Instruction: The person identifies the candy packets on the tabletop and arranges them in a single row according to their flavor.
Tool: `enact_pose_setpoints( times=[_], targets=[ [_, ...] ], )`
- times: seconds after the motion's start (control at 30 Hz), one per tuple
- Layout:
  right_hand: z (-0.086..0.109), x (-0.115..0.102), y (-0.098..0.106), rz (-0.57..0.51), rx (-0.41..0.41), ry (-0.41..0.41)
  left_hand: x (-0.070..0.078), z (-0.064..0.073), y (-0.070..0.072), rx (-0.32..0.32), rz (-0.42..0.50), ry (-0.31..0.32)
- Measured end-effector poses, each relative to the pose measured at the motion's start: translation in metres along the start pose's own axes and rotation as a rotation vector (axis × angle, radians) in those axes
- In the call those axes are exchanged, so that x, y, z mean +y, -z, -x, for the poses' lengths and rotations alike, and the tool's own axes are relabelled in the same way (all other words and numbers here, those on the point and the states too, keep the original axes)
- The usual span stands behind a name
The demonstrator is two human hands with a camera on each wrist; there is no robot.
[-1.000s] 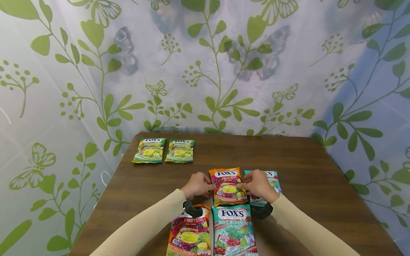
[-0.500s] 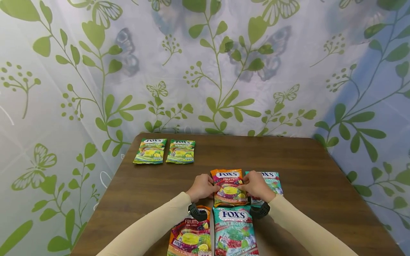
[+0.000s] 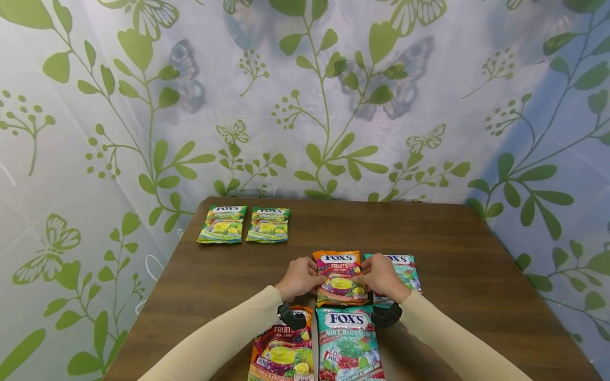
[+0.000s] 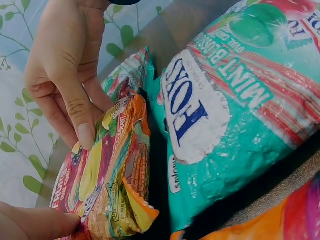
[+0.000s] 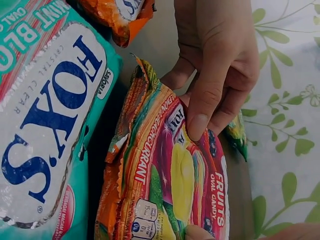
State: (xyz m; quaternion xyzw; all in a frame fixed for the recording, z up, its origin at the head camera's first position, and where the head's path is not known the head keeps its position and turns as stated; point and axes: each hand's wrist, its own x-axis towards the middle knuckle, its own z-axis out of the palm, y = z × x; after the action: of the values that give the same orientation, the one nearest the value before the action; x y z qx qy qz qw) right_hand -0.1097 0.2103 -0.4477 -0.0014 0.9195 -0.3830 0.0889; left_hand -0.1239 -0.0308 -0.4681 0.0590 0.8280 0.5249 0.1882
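A small orange and purple Fox's Fruits candy bag (image 3: pixel 339 283) lies on the table between my hands. My left hand (image 3: pixel 297 278) grips its left edge, thumb on the front. On the right edge my right hand (image 3: pixel 386 278) pinches it the same way; its thumb presses the printed face in the left wrist view. Fingers under the bag are hidden. Partly behind my right hand lies a small teal Mint Blossom bag (image 3: pixel 406 271). Nearer me are a larger Mint Blossom bag (image 3: pixel 350 344) and a larger Fruits bag (image 3: pixel 282 352), the latter partly covered by my left wrist.
Two green Spring Tea candy bags (image 3: pixel 222 224) lie side by side at the table's back left. The brown wooden table (image 3: pixel 381 225) reaches to a leaf-patterned curtain (image 3: pixel 305 106) behind and at both sides.
The small Fruits bag has shifted very slightly right, with my left hand moving right along with it. My right hand keeps its hold, and the other bags stay put.
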Motion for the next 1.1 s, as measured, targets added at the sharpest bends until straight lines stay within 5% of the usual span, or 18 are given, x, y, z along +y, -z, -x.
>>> enact_pose_setpoints(
  times=[0.47, 0.77, 1.1],
  targets=[
    [-0.017, -0.019, 0.010, -0.041, 0.061, 0.034, 0.012, -0.019, 0.028, 0.001, -0.019, -0.049],
    [-0.053, -0.037, 0.014, -0.090, 0.080, 0.022, 0.023, -0.044, 0.057, 0.030, -0.021, -0.071],
    [-0.101, -0.047, 0.002, -0.124, 0.115, 0.011, 0.020, -0.083, 0.081, 0.106, -0.168, -0.135]
  ],
)
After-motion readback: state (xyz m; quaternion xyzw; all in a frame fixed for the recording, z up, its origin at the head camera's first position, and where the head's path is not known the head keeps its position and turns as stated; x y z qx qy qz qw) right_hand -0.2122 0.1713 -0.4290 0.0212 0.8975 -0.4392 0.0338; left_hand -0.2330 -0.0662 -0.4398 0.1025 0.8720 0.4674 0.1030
